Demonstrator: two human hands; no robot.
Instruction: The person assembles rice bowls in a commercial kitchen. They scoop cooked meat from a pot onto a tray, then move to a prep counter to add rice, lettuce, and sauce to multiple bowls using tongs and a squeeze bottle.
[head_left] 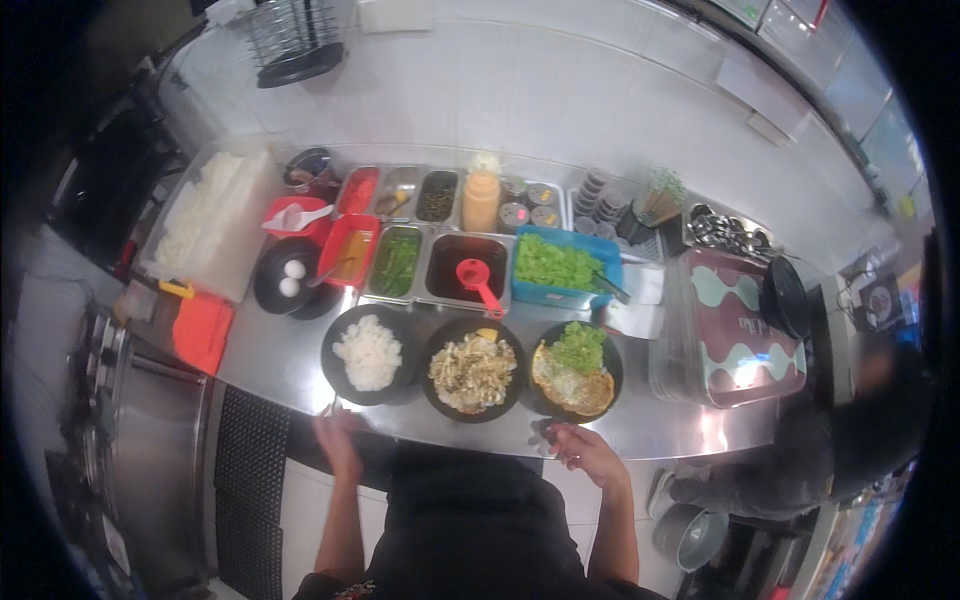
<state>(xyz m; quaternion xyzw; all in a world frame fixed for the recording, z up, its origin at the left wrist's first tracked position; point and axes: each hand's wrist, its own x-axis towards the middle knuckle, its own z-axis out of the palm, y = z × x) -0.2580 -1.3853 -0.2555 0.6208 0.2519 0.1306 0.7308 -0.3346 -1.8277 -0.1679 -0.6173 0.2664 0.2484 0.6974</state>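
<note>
Three black bowls stand in a row along the counter's near edge. The left one holds white rice. In the middle bowl lies a chopped, pale brown food with a yellow wedge at its rim. A browned fried egg and green lettuce fill the right bowl. My left hand is at the counter edge below the rice bowl, slightly blurred, fingers stretched forward with nothing visible in them. Below the right bowl, my right hand has loosely bent fingers, apart, and no held thing shows.
Behind the bowls sit metal pans with a red scoop, a blue lettuce tub with tongs, and a sauce bottle. Two eggs lie in a dark bowl at left. Lidded containers stand right, near another person.
</note>
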